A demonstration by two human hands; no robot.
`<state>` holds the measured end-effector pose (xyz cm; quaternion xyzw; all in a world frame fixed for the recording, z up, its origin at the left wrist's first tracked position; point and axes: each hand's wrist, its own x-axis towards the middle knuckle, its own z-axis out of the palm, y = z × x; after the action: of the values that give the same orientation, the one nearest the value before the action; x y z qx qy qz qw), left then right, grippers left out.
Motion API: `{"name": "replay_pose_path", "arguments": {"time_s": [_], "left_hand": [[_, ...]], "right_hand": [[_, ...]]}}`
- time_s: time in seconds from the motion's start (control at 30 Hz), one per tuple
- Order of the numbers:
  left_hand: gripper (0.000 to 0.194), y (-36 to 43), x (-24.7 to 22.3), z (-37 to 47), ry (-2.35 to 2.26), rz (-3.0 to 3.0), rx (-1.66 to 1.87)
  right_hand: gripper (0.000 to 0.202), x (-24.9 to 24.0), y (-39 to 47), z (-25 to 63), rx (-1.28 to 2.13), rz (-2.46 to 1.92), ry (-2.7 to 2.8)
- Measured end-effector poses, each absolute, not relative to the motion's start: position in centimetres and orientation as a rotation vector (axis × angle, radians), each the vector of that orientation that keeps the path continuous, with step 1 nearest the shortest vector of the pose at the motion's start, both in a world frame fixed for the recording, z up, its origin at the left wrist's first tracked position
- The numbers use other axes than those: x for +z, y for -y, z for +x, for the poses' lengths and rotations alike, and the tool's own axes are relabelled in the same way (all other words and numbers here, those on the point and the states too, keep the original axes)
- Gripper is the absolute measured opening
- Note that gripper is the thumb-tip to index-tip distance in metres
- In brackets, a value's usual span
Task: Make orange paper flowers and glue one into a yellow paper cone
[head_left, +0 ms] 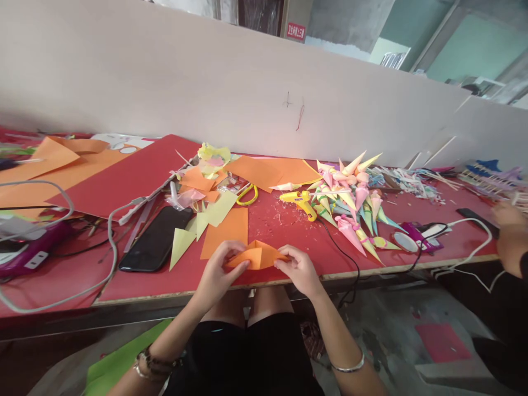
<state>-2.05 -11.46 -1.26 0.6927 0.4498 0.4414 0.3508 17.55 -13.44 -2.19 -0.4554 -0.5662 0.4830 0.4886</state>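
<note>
A small folded orange paper (260, 257) is held between my two hands above the front edge of the red table. My left hand (223, 269) pinches its left end between thumb and fingers. At the right end, my right hand (297, 267) grips the pointed tip. The paper's middle stands up in a crease. Behind it lies a flat orange sheet (225, 231), with pale yellow paper pieces (220, 208) partly over it. A yellow glue gun (300, 203) rests on the table beyond my right hand.
Paper cones (350, 190) are heaped right of the glue gun, its black cable hanging off the edge. Yellow-handled scissors (248, 195) and a black phone (154, 240) lie further left. A power strip (427, 237) sits at right, near another person's arm (511, 242).
</note>
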Motion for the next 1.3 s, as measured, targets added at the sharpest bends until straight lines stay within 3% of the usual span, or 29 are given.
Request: {"name": "replay_pose_path", "arguments": {"time_s": [0.13,0.33,0.43,0.57,0.7,0.87,1.3], "left_hand": [[0.047,12.0,-1.2,-1.0,-1.301,1.386,1.143],[0.055,12.2,-1.1,-0.3,-1.208,1.042,1.15],[0.051,11.7,-1.3,-0.1,-1.216,1.076,1.168],[0.031,11.2,-0.9,0.5,-1.236,1.326,1.054],[0.032,11.1,-0.8,0.7,-1.271,1.364,1.074],[0.031,11.2,-0.9,0.8,-1.196,1.355,1.069],[0.024,11.4,-1.3,0.2,-1.252,1.529,1.016]], "right_hand": [[0.017,-2.2,13.2,16.7,1.199,-1.165,1.192],[0.026,-2.0,12.6,16.1,1.181,-1.118,1.013],[0.027,-2.1,12.4,15.7,1.184,-1.082,0.931],[0.029,-2.1,12.3,15.4,1.17,-1.05,0.909],[0.038,-2.1,12.3,15.2,1.255,-0.997,0.829],[0.023,-2.4,12.3,14.6,1.369,-0.991,0.992],[0.019,-2.4,12.4,15.3,1.394,-1.092,1.128]]}}
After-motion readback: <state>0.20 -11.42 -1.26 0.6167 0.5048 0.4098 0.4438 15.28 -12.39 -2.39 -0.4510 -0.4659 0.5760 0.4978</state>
